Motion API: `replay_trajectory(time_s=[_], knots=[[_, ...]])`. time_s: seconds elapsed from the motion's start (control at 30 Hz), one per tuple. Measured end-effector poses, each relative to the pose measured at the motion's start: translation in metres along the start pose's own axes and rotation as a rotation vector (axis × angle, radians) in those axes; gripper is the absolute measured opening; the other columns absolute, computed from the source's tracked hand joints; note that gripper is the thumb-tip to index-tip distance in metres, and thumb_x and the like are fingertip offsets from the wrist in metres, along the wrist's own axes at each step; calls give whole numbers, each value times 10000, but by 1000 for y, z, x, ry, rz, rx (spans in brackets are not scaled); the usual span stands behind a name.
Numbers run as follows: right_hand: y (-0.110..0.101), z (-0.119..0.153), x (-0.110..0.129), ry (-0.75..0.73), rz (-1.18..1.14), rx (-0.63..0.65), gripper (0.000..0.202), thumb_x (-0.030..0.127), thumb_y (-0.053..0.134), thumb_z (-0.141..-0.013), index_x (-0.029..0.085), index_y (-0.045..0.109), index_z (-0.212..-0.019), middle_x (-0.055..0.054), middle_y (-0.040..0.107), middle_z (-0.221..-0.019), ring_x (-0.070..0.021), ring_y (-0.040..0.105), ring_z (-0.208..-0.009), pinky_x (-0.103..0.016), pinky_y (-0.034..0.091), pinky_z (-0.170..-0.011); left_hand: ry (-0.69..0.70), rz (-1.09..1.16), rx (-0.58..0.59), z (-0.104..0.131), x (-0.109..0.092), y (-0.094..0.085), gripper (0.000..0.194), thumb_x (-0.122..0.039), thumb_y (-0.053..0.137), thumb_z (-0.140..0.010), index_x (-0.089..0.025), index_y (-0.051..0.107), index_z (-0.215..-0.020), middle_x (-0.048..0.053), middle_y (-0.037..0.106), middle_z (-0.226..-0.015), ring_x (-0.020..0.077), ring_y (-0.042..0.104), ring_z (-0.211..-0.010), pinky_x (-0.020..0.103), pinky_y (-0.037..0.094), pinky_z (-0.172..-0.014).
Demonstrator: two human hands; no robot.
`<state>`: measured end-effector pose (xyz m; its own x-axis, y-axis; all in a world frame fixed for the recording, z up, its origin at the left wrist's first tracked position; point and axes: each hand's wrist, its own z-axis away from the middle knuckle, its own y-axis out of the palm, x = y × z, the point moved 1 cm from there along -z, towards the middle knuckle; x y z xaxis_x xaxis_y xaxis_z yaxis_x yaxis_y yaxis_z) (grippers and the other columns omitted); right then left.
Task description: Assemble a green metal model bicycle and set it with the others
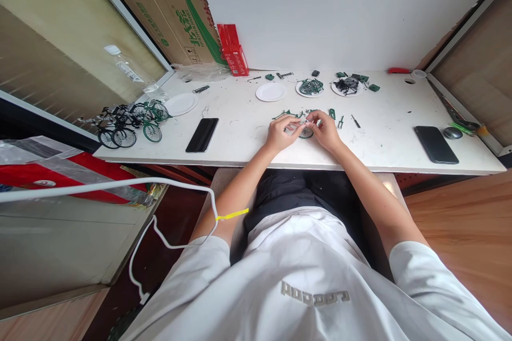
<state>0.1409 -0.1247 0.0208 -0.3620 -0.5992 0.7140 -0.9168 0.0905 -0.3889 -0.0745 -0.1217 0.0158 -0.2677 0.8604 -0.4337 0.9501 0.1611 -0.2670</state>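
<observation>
My left hand [282, 133] and my right hand [325, 129] meet over the front middle of the table, with thumbs and fingers pinched together. Between the fingertips is a small pale model bicycle part, mostly hidden by the fingers. A small spoked wheel [306, 132] shows just below them; whether it is held or rests on the table, I cannot tell. Green model bicycle parts [288, 114] lie behind my left hand. To the right of my right hand lie a green fork-shaped piece [341, 122] and a thin tool with a dark handle [356, 121].
Assembled model bicycles [124, 125] stand at the left end. White plates hold green parts [311, 87] and black parts [347, 85]; another plate [271, 92] is bare. Phones lie left [202, 135] and right [436, 144]. A white cable [180, 184] crosses the lower left.
</observation>
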Motion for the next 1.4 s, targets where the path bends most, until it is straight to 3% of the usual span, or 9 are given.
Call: replay_trajectory(time_s=[0.27, 0.7, 1.0, 1.4], knots=[[1, 0, 0, -31, -4, -18, 179, 410, 785, -1033, 249, 741, -1098, -75, 794, -1086, -244, 670, -874, -408, 536, -820, 87, -84, -34, 0, 2, 0, 183, -283, 740, -1080, -160, 874, -1099, 103, 884, -1004, 140, 819, -794, 218, 703, -688], [1, -1, 1, 5, -18, -31, 220, 464, 791, -1009, 257, 739, -1062, -72, 784, -1049, -252, 668, -871, -409, 523, -800, 94, -100, -59, 1, 6, 2, 184, -306, 753, -1083, -165, 871, -1075, 98, 883, -991, 134, 809, -758, 224, 697, -681], [0, -2, 5, -33, 5, -42, 107, 357, 769, -977, 255, 737, -975, -80, 793, -1021, -261, 639, -852, -433, 540, -876, 78, -89, -12, 2, 6, 1, 204, -319, 714, -1104, -179, 861, -1085, 90, 867, -992, 134, 800, -777, 218, 673, -667], [-2, -2, 7, -20, 22, -70, 143, 407, 772, -967, 270, 760, -929, -100, 803, -982, -292, 637, -860, -472, 566, -879, 22, -96, 33, 2, 6, 1, 268, -382, 699, -1111, -189, 880, -1076, 104, 879, -1018, 145, 804, -778, 245, 665, -645]])
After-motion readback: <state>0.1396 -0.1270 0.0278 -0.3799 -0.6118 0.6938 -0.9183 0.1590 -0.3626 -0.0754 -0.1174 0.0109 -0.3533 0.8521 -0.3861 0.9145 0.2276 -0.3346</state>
